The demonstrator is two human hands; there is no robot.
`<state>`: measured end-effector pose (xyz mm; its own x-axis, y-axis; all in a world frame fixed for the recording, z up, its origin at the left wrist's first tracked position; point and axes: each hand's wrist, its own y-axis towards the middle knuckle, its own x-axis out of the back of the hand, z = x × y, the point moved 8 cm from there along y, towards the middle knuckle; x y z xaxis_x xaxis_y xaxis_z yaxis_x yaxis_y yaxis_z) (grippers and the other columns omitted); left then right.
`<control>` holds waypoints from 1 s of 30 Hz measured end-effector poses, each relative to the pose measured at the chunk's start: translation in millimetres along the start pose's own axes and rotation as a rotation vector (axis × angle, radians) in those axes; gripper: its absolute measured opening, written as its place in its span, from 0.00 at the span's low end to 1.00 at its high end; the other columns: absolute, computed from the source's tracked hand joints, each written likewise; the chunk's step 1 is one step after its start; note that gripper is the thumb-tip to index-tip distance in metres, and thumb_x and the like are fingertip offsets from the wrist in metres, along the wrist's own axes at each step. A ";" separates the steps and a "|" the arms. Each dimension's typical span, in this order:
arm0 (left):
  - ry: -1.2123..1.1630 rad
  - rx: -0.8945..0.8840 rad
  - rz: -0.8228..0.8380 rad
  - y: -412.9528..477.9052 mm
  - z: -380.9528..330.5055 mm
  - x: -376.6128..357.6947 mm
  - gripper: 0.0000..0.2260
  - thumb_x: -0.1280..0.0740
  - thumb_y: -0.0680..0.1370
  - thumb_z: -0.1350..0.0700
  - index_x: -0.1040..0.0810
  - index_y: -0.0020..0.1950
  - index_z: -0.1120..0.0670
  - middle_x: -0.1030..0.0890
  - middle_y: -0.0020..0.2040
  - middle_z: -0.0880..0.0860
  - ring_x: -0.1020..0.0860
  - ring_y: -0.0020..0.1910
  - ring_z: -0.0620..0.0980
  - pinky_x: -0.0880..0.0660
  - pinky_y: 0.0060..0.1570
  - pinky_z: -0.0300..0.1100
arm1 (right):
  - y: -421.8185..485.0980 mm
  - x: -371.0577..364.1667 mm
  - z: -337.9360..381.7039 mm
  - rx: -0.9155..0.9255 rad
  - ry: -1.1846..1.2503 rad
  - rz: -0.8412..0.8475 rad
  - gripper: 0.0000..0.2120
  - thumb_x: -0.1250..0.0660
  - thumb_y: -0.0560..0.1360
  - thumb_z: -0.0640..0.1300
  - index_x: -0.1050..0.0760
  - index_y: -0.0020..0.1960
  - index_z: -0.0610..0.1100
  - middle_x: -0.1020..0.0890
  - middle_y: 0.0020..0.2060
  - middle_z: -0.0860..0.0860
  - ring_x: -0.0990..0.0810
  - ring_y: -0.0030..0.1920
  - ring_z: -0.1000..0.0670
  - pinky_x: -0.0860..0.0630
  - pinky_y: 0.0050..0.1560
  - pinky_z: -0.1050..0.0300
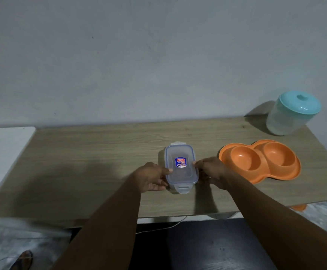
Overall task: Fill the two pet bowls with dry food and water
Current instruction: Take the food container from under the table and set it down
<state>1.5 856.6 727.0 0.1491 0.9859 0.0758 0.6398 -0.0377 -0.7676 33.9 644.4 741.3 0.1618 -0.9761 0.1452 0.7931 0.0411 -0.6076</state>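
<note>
Head view puts the clear rectangular plastic container with the blue-rimmed snap lid (181, 168) squarely in front of you, standing on the wood-grain tabletop (100, 162) near its middle, lid on. Its long axis runs away from you, near end to far end, with a latch flap (182, 189) jutting out at the near short end and another at the far one. Your hands are apart and each grips a long side: the left hand (152, 177) curls round the left edge with the thumb on the lid, and the right hand (212, 172) pinches the right edge. Whether the side latches under your fingers are undone cannot be told, nor what is inside. I judge the lid has to come off first. The orange plastic double pet bowl (225, 153) lies just to the right, both wells empty, so your right hand is the nearer one to it. Further back on the right stands the translucent round jar with the teal lid (291, 115).
</note>
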 end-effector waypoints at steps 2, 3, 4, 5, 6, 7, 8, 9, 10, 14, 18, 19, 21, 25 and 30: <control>-0.019 0.021 0.036 -0.4 3.7 -7.7 0.15 0.28 0.76 0.54 0.21 0.57 0.61 0.18 0.46 0.57 0.19 0.40 0.51 0.19 0.46 0.47 | 0.3 1.6 2.2 -0.011 -0.024 0.032 0.17 0.33 0.79 0.39 0.23 0.54 0.22 0.21 0.41 0.31 0.23 0.39 0.37 0.25 0.38 0.48; -0.023 0.028 0.051 -0.8 5.5 -10.5 0.15 0.29 0.76 0.54 0.22 0.58 0.61 0.19 0.46 0.57 0.19 0.40 0.51 0.19 0.47 0.47 | 0.2 1.8 2.6 -0.019 -0.029 0.043 0.16 0.33 0.79 0.39 0.24 0.55 0.23 0.20 0.42 0.32 0.23 0.40 0.37 0.24 0.38 0.49; -0.028 0.034 0.070 -0.8 7.4 -13.0 0.15 0.29 0.76 0.54 0.22 0.58 0.61 0.19 0.47 0.57 0.19 0.40 0.51 0.19 0.47 0.47 | 0.2 2.3 1.7 -0.032 -0.028 0.053 0.16 0.34 0.79 0.39 0.23 0.55 0.23 0.20 0.43 0.32 0.22 0.40 0.38 0.24 0.39 0.49; -0.035 0.038 0.090 -1.1 8.9 -15.4 0.15 0.29 0.76 0.54 0.22 0.59 0.61 0.20 0.48 0.58 0.19 0.40 0.52 0.19 0.47 0.47 | -0.4 2.7 0.4 -0.048 -0.027 0.063 0.15 0.34 0.80 0.39 0.23 0.55 0.24 0.19 0.43 0.33 0.22 0.41 0.38 0.24 0.39 0.50; -0.045 0.037 0.106 -1.3 9.5 -17.3 0.16 0.29 0.76 0.54 0.22 0.59 0.61 0.20 0.48 0.58 0.19 0.41 0.52 0.19 0.47 0.47 | -1.0 3.9 -1.1 -0.064 -0.027 0.073 0.15 0.34 0.80 0.39 0.23 0.55 0.25 0.19 0.43 0.34 0.22 0.40 0.39 0.24 0.39 0.51; -0.053 0.029 0.110 -1.9 8.5 -18.6 0.15 0.28 0.75 0.54 0.22 0.59 0.60 0.19 0.48 0.58 0.19 0.41 0.52 0.19 0.47 0.47 | -1.7 4.6 -2.7 -0.076 -0.023 0.088 0.14 0.34 0.80 0.40 0.22 0.55 0.27 0.18 0.43 0.35 0.21 0.40 0.40 0.23 0.39 0.51; -0.058 0.011 0.100 -1.7 6.3 -18.8 0.14 0.27 0.75 0.55 0.21 0.58 0.59 0.19 0.47 0.58 0.19 0.41 0.52 0.19 0.47 0.47 | -1.1 6.3 -3.7 -0.078 -0.015 0.095 0.13 0.34 0.80 0.40 0.22 0.54 0.28 0.18 0.43 0.35 0.20 0.40 0.41 0.23 0.40 0.51; -0.057 -0.015 0.075 -1.6 2.7 -18.3 0.13 0.27 0.74 0.56 0.21 0.57 0.59 0.18 0.46 0.58 0.19 0.41 0.53 0.18 0.47 0.47 | 0.3 8.5 -3.7 -0.066 -0.005 0.088 0.11 0.34 0.80 0.39 0.22 0.54 0.29 0.17 0.43 0.35 0.19 0.41 0.41 0.21 0.41 0.50; -0.051 -0.046 0.043 -1.4 -1.4 -16.9 0.13 0.26 0.74 0.56 0.20 0.56 0.58 0.17 0.45 0.58 0.19 0.40 0.53 0.18 0.46 0.47 | 1.3 11.9 -1.7 -0.039 -0.018 0.067 0.10 0.33 0.79 0.38 0.23 0.55 0.30 0.17 0.45 0.35 0.18 0.42 0.40 0.20 0.43 0.47; -0.034 -0.121 -0.008 -2.2 -11.3 -16.5 0.13 0.25 0.73 0.57 0.21 0.55 0.56 0.16 0.44 0.60 0.18 0.37 0.53 0.18 0.44 0.47 | 1.7 20.7 11.4 0.080 -0.201 -0.012 0.10 0.33 0.78 0.39 0.23 0.55 0.32 0.17 0.47 0.33 0.17 0.42 0.39 0.18 0.47 0.41; -0.011 -0.159 -0.023 -2.8 -16.4 -28.0 0.15 0.24 0.72 0.56 0.22 0.56 0.56 0.15 0.45 0.61 0.17 0.36 0.52 0.17 0.45 0.49 | -2.6 41.4 14.3 0.112 -0.299 -0.072 0.07 0.31 0.77 0.40 0.23 0.51 0.36 0.17 0.42 0.36 0.19 0.37 0.43 0.22 0.39 0.49; -0.018 -0.168 -0.020 -3.4 -16.7 -33.4 0.15 0.24 0.72 0.56 0.22 0.57 0.56 0.15 0.45 0.61 0.17 0.36 0.52 0.17 0.45 0.49 | -3.4 47.4 13.6 0.114 -0.305 -0.088 0.08 0.30 0.77 0.40 0.23 0.51 0.36 0.17 0.41 0.37 0.19 0.37 0.43 0.22 0.36 0.50; -0.041 -0.183 -0.003 -4.4 -16.0 -43.8 0.16 0.24 0.73 0.56 0.22 0.57 0.57 0.15 0.45 0.61 0.17 0.36 0.52 0.17 0.46 0.49 | -4.9 56.8 13.5 0.129 -0.301 -0.119 0.08 0.29 0.77 0.41 0.24 0.52 0.36 0.17 0.38 0.39 0.19 0.33 0.46 0.23 0.30 0.55; -0.051 -0.185 0.006 -5.8 -16.0 -49.4 0.15 0.25 0.73 0.56 0.22 0.57 0.57 0.15 0.45 0.60 0.17 0.37 0.53 0.17 0.46 0.49 | -6.2 61.6 14.5 0.155 -0.317 -0.157 0.09 0.29 0.77 0.40 0.24 0.52 0.36 0.18 0.35 0.41 0.20 0.29 0.49 0.27 0.24 0.59; -0.041 -0.161 -0.033 -11.8 -25.5 -33.7 0.09 0.30 0.77 0.56 0.22 0.55 0.58 0.16 0.41 0.61 0.16 0.39 0.56 0.17 0.45 0.49 | -7.8 59.5 22.8 0.190 -0.401 -0.181 0.11 0.27 0.76 0.44 0.24 0.53 0.38 0.17 0.39 0.44 0.18 0.35 0.49 0.27 0.27 0.61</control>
<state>8.2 819.7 749.7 0.0977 0.9927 0.0710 0.7568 -0.0278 -0.6530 50.7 590.9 772.5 0.1947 -0.8135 0.5481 0.9170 -0.0474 -0.3962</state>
